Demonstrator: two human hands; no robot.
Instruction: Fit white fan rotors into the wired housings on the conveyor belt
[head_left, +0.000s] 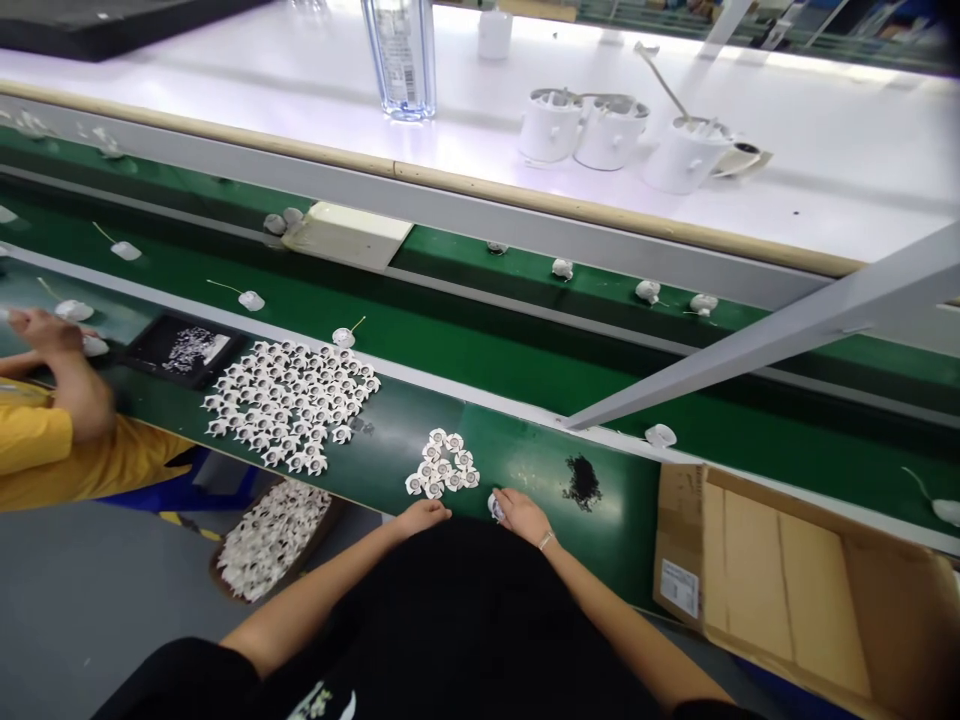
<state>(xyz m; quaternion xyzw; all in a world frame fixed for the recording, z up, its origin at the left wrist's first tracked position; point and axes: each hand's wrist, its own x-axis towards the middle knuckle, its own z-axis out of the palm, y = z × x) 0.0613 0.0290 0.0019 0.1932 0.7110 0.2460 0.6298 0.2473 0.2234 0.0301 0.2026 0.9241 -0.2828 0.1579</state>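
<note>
At the left edge of the frame sits a co-worker's yellow sleeve (34, 437), then a black tray (150, 350) of small white bits. Left of centre, a broad spread of white parts (292, 400) covers the green worktop (525, 450). At lower centre the left hand (424, 515) is curled closed; whether it holds anything I cannot tell. Just above it lies a small cluster of white parts (444, 467). Right of these, the right hand (523, 516), fingers bent, grips a round white piece (495, 507). Farther right come a dark pile (583, 482) and a cardboard box (679, 535).
</note>
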